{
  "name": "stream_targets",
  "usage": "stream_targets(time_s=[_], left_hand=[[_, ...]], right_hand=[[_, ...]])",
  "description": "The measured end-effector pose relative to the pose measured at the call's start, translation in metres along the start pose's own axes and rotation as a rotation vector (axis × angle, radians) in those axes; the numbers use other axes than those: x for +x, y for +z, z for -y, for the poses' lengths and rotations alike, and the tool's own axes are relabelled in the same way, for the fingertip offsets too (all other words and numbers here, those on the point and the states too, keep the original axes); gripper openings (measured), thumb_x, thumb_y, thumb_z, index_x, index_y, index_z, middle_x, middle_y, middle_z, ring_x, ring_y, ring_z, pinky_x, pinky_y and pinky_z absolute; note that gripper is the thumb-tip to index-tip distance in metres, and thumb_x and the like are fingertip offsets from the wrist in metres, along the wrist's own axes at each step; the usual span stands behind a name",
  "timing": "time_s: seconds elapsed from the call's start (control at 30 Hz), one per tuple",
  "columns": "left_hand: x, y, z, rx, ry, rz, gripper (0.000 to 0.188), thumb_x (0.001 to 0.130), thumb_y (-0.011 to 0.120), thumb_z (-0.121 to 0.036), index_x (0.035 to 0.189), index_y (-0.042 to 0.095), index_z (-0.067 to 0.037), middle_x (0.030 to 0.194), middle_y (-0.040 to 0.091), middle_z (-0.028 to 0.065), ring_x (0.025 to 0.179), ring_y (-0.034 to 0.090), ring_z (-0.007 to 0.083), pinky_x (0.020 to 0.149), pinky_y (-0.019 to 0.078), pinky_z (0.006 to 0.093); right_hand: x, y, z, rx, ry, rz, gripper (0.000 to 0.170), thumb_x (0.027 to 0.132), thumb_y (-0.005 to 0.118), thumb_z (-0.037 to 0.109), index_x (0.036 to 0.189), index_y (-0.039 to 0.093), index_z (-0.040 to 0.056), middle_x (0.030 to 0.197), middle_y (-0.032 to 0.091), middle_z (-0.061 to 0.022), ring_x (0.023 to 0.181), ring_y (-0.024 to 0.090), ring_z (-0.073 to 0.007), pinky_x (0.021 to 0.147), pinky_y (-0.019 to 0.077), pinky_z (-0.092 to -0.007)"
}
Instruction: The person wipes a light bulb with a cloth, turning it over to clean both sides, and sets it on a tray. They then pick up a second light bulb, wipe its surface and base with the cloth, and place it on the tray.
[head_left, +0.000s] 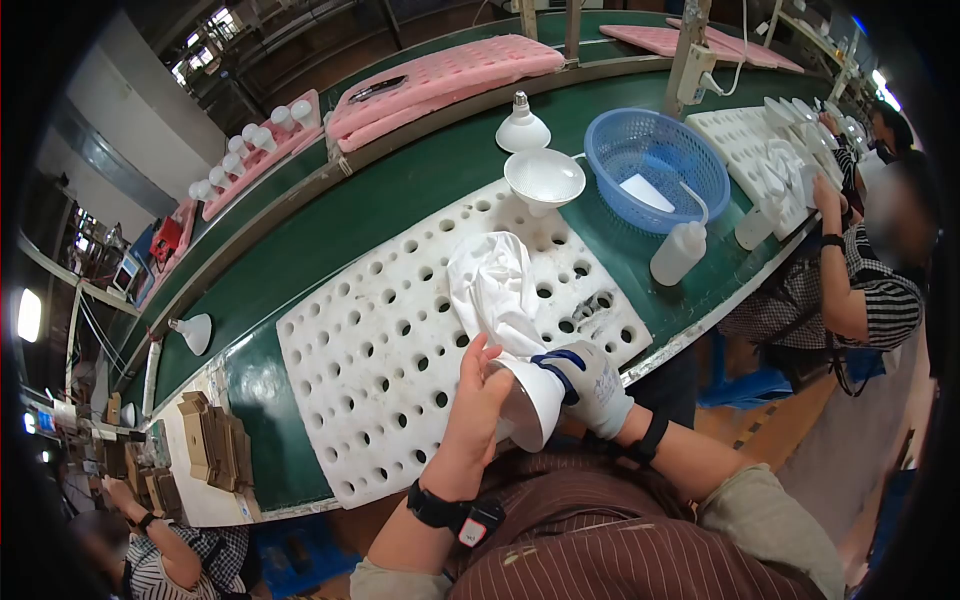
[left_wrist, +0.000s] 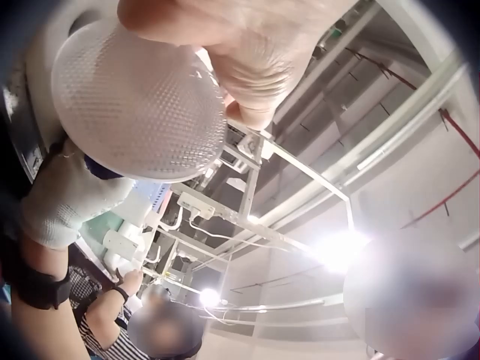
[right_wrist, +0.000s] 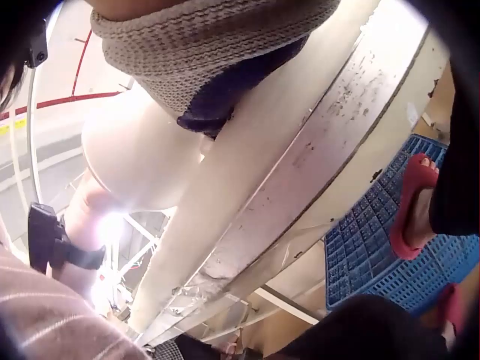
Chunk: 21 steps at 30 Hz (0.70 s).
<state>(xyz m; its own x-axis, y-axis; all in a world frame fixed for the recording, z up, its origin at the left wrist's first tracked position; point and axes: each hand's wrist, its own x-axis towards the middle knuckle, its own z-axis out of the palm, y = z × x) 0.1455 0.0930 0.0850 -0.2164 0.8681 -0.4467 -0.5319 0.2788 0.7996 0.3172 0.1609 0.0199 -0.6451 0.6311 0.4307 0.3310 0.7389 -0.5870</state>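
A white reflector bulb point(head_left: 532, 405) with a textured lens point(left_wrist: 139, 101) is tilted in front of the person's body, above the near edge of a perforated foam board point(head_left: 375, 345). My bare left hand point(head_left: 475, 410) holds its rim, thumb and fingers at the edge; in the left wrist view one finger overlaps the lens. My right hand point(head_left: 590, 385), in a grey knit glove with dark blue patches, grips the bulb from behind near its narrow end. The glove hides the base. A crumpled white cloth point(head_left: 492, 285) lies on the foam board, its near end reaching close to the bulb.
Two more reflector bulbs, one standing base-up point(head_left: 523, 130) and one lens-up point(head_left: 545, 178), are beyond the cloth. A blue basket point(head_left: 610, 150) and a white squeeze bottle point(head_left: 680, 255) stand to the right. Cardboard pieces point(head_left: 212, 445) lie left. Other people work at both sides.
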Motion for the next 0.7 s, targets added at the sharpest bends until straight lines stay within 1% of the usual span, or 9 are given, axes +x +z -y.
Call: stream_targets(time_s=[0.1, 0.17, 0.23, 0.3, 0.37, 0.43, 0.5, 0.63, 0.7], left_hand=[[-0.019, 0.009, -0.004, 0.332, 0.114, 0.078, 0.079, 0.077, 0.050, -0.006, 0.150, 0.019, -0.005, 0.135, 0.039, 0.0132, 0.123, 0.041, 0.0240, 0.107, 0.0314, 0.0355], [-0.018, 0.003, 0.001, 0.674, 0.531, 0.153, 0.089, 0.071, 0.055, -0.008, 0.151, 0.017, -0.006, 0.136, 0.039, 0.0147, 0.122, 0.042, 0.0248, 0.108, 0.0307, 0.0366], [-0.020, 0.004, -0.003, 0.766, 0.594, 0.167, 0.097, 0.065, 0.057, -0.010, 0.151, 0.014, -0.006, 0.136, 0.039, 0.0160, 0.121, 0.043, 0.0255, 0.108, 0.0305, 0.0378], [-0.019, 0.007, -0.009, 0.882, 0.845, 0.190, 0.098, 0.066, 0.066, -0.015, 0.149, 0.017, -0.002, 0.130, 0.045, 0.0182, 0.122, 0.044, 0.0326, 0.106, 0.0335, 0.0438], [-0.013, 0.003, -0.010, 0.875, 0.827, 0.139, 0.099, 0.067, 0.068, -0.017, 0.150, 0.016, -0.002, 0.133, 0.042, 0.0189, 0.125, 0.042, 0.0332, 0.106, 0.0340, 0.0445], [-0.009, -0.003, -0.006, 0.871, 0.798, 0.080, 0.099, 0.069, 0.070, -0.020, 0.150, 0.015, -0.003, 0.136, 0.038, 0.0197, 0.127, 0.040, 0.0338, 0.106, 0.0345, 0.0452], [-0.009, -0.009, -0.001, 0.625, 0.447, 0.102, 0.101, 0.072, 0.072, -0.027, 0.151, 0.014, -0.004, 0.142, 0.030, 0.0207, 0.131, 0.036, 0.0346, 0.105, 0.0365, 0.0469], [-0.011, -0.010, 0.001, 0.367, 0.307, 0.118, 0.102, 0.072, 0.072, -0.030, 0.151, 0.014, -0.004, 0.143, 0.027, 0.0206, 0.135, 0.030, 0.0341, 0.108, 0.0343, 0.0466], [-0.004, -0.021, 0.003, 0.485, 0.374, 0.109, 0.101, 0.070, 0.073, -0.029, 0.150, 0.016, -0.005, 0.143, 0.028, 0.0203, 0.135, 0.030, 0.0341, 0.109, 0.0319, 0.0461]], right_hand=[[0.013, -0.009, 0.012, -0.035, 0.013, -0.089, 0.049, 0.072, 0.071, 0.017, 0.118, 0.060, 0.0099, 0.104, 0.063, -0.0121, 0.094, 0.059, -0.0341, 0.085, 0.0462, -0.0442], [0.026, -0.022, 0.009, 0.032, -0.003, -0.059, 0.053, 0.072, 0.071, 0.017, 0.123, 0.057, 0.0093, 0.107, 0.063, -0.0136, 0.097, 0.060, -0.0342, 0.087, 0.0465, -0.0435], [0.037, -0.041, 0.008, 0.272, 0.128, 0.499, 0.055, 0.071, 0.071, 0.017, 0.123, 0.056, 0.0091, 0.108, 0.062, -0.0141, 0.098, 0.060, -0.0339, 0.086, 0.0474, -0.0424], [0.041, -0.040, 0.005, 0.282, 0.051, 0.424, 0.052, 0.070, 0.070, 0.016, 0.120, 0.058, 0.0097, 0.108, 0.063, -0.0141, 0.096, 0.061, -0.0336, 0.085, 0.0481, -0.0411], [0.042, -0.030, 0.003, 0.120, -0.060, 0.168, 0.048, 0.069, 0.070, 0.014, 0.116, 0.061, 0.0101, 0.106, 0.063, -0.0128, 0.096, 0.061, -0.0332, 0.084, 0.0481, -0.0413], [0.046, -0.030, 0.009, 0.132, 0.024, 0.120, 0.043, 0.069, 0.069, 0.013, 0.112, 0.062, 0.0102, 0.106, 0.064, -0.0107, 0.095, 0.061, -0.0319, 0.082, 0.0479, -0.0416], [0.047, -0.021, 0.005, -0.102, -0.074, -0.200, 0.042, 0.070, 0.068, 0.012, 0.112, 0.062, 0.0105, 0.108, 0.064, -0.0093, 0.093, 0.060, -0.0309, 0.080, 0.0476, -0.0411], [0.044, -0.014, 0.007, -0.196, -0.071, -0.096, 0.055, 0.069, 0.068, 0.011, 0.123, 0.058, 0.0117, 0.120, 0.059, -0.0114, 0.099, 0.056, -0.0305, 0.086, 0.0448, -0.0417], [0.044, -0.013, 0.010, -0.158, -0.057, -0.056, 0.059, 0.070, 0.068, 0.013, 0.127, 0.055, 0.0122, 0.123, 0.056, -0.0129, 0.102, 0.055, -0.0317, 0.089, 0.0434, -0.0427]])
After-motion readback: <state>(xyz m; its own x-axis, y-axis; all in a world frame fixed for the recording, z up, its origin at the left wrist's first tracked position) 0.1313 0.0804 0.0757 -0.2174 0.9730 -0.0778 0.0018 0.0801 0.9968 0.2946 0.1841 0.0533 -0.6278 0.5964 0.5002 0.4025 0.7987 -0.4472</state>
